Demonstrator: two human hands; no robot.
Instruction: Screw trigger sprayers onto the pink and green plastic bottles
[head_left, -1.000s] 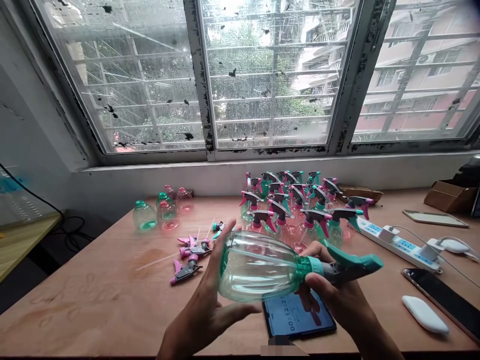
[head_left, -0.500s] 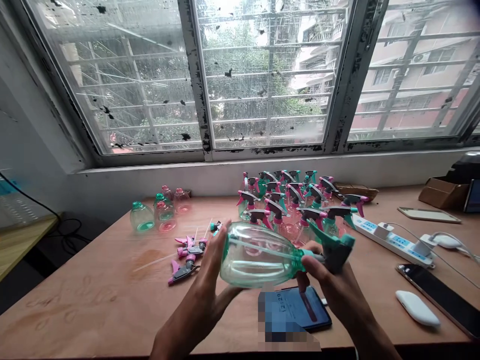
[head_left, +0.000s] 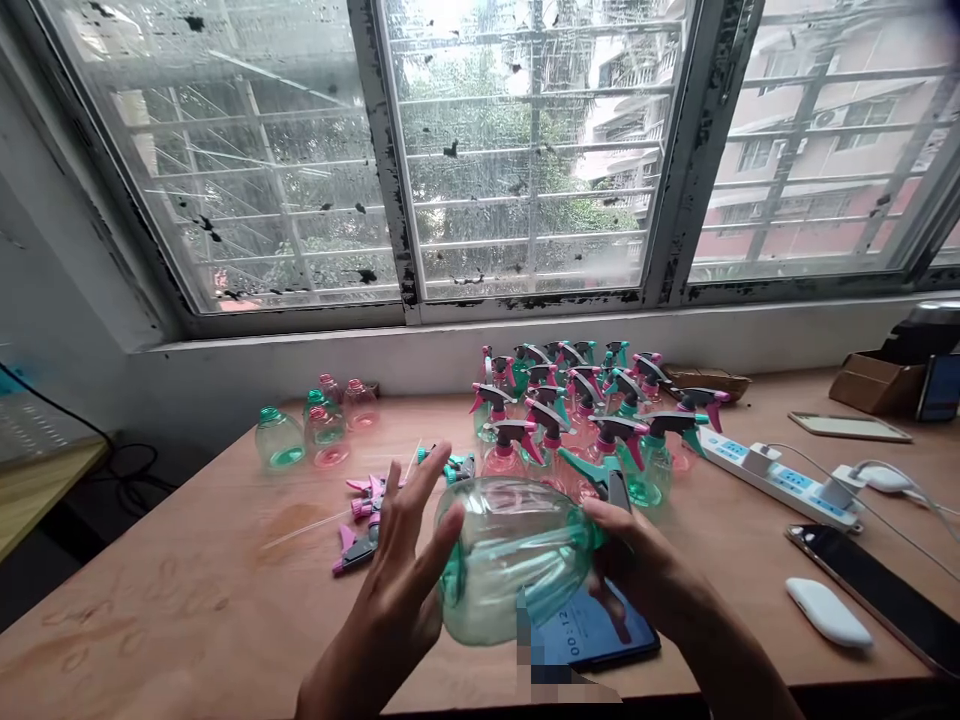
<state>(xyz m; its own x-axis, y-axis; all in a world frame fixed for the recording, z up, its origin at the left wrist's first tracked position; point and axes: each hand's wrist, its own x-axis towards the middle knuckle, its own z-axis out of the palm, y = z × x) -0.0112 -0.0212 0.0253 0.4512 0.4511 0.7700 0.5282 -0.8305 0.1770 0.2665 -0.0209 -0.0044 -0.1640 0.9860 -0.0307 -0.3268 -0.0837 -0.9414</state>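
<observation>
A clear green spray bottle (head_left: 510, 560) lies sideways in the air above the desk, base to the left and spray head to the right. My right hand (head_left: 637, 560) grips it at the neck, and its fingers partly hide the grey and green trigger head (head_left: 600, 475). By the base, my left hand (head_left: 397, 570) has its fingers spread, with the thumb over the bottle's edge; whether the thumb presses on it I cannot tell. Behind that hand lie loose pink and grey spray heads (head_left: 364, 545) and green spray heads (head_left: 457, 465) with thin tubes.
Several assembled spray bottles (head_left: 551, 430) crowd the desk (head_left: 187, 610) below the window. Headless green and pink bottles (head_left: 281, 440) stand at the back left. A lit phone (head_left: 600, 630) lies under the held bottle. To the right are a power strip (head_left: 780, 480), a dark phone (head_left: 862, 570) and a white case (head_left: 829, 612).
The bottle has turned, its trigger head swinging back and its base coming lower and nearer. My left fingers have lifted away from its side, while my right hand keeps hold of the neck.
</observation>
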